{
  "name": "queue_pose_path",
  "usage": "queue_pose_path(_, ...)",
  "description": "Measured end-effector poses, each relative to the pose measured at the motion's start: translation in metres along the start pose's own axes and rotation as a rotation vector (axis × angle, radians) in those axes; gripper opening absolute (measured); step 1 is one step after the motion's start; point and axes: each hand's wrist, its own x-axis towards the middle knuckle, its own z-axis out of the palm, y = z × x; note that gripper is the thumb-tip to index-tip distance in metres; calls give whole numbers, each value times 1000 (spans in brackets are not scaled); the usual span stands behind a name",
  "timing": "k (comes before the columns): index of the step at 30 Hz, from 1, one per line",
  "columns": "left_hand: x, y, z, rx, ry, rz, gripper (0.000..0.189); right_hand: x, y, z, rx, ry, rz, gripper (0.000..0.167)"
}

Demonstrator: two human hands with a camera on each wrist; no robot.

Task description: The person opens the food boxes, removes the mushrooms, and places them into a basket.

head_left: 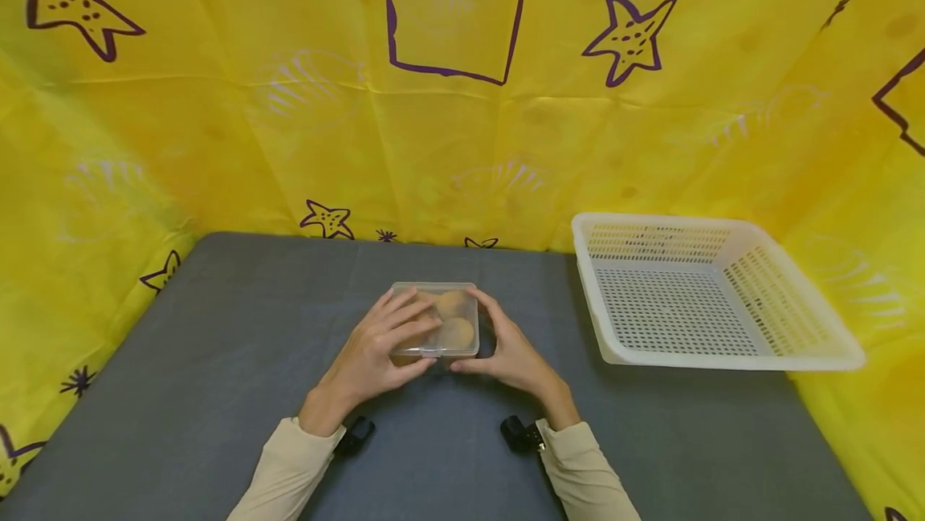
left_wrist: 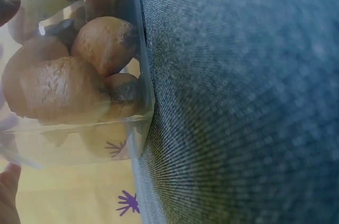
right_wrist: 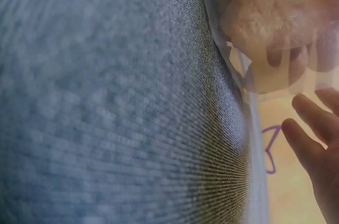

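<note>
A clear plastic box [head_left: 438,286] with a hinged lid and a front clasp [head_left: 431,353] sits on the grey table. Through its walls show several rounded brown mushrooms [left_wrist: 62,89], pale stems among them. My left hand [head_left: 376,344] holds the box from the left, fingers spread over the lid and thumb at the front edge beside the clasp. From the right, my right hand [head_left: 509,352] grips it with the thumb at the front and the fingers at the back right corner. The right wrist view shows fingers [right_wrist: 307,139] beside the clear wall.
A white perforated plastic basket [head_left: 610,344] stands at the right of the grey tabletop [head_left: 238,328]. Yellow cloth [head_left: 462,128] with starfish drawings hangs behind the table and along its sides. Dark wrist cameras sit at both cuffs.
</note>
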Motion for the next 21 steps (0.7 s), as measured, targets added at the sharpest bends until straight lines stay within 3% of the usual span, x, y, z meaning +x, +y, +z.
queue_pose_path(5, -1, -1, 0, -9, 1, 15, 44, -4, -30, -4, 31, 1, 15, 102)
queue_pose_path(15, -3, -3, 1, 44, 30, 67, 42, -3, -28, -1, 61, 22, 17, 103)
queue_pose_path(21, -4, -2, -1, -9, 0, 31, 46, -3, -26, -1, 77, 19, 12, 103)
